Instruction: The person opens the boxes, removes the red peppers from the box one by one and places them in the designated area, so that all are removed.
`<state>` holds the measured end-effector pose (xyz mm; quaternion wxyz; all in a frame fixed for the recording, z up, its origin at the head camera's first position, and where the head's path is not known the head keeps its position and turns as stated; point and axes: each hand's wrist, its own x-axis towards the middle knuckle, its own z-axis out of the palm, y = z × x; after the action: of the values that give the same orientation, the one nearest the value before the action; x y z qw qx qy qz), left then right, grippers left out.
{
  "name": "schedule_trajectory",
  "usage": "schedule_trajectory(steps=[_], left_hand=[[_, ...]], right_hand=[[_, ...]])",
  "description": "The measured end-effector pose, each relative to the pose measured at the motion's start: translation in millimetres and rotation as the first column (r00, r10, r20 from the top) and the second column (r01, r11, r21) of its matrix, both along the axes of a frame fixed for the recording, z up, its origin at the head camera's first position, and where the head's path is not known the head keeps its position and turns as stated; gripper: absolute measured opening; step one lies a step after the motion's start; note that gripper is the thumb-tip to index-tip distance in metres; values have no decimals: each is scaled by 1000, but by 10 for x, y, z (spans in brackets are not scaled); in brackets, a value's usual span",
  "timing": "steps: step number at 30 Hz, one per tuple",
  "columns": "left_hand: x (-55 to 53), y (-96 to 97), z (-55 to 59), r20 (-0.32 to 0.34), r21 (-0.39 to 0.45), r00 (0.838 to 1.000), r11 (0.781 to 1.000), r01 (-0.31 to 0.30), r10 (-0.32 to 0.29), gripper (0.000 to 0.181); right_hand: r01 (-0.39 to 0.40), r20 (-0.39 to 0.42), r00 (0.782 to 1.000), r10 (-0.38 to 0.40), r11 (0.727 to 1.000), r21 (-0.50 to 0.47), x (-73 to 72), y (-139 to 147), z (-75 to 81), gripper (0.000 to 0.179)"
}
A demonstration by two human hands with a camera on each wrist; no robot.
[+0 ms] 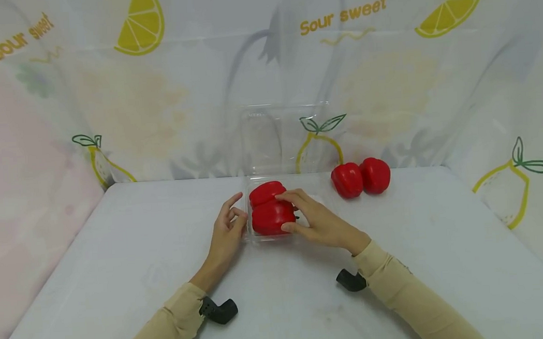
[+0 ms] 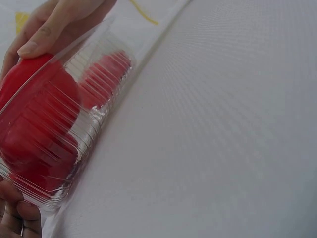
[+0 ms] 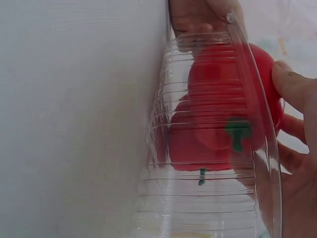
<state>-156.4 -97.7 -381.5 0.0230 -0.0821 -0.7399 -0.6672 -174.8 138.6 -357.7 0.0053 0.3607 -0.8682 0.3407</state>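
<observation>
A person's right grip (image 1: 316, 219) holds a red bell pepper (image 1: 272, 219) between thumb and fingers at the near left of a clear plastic container (image 1: 275, 237), the pepper bulging above the rim. The left grip (image 1: 226, 233) is at the container's left wall, fingers bent; whether it pinches the plastic cannot be told. A second pepper (image 1: 262, 193) lies in the container just behind the first, and the transparent lid (image 1: 270, 143) stands raised at the rear. To the right, two loose peppers (image 1: 360, 177) sit side by side, touching, near the back of the white desk (image 1: 118, 251). Black curved fittings (image 1: 218, 311) show at both tan sleeves (image 1: 169, 321). Behind hangs a lemon-print cloth (image 1: 200, 80) lettered "Sour sweet."
</observation>
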Motion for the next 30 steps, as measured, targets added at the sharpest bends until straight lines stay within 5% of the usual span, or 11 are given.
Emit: schedule_trajectory(steps=[10,30], left_hand=[[-158,-20,-270,-51,10,998,1000,-24,25,48],[-155,-33,-220,9,27,1000,1000,-6,6,50]], right_hand=[[20,-4,1000,-20,1000,-2,3,53,57,68],[34,54,998,-31,998,-52,11,122,117,66]])
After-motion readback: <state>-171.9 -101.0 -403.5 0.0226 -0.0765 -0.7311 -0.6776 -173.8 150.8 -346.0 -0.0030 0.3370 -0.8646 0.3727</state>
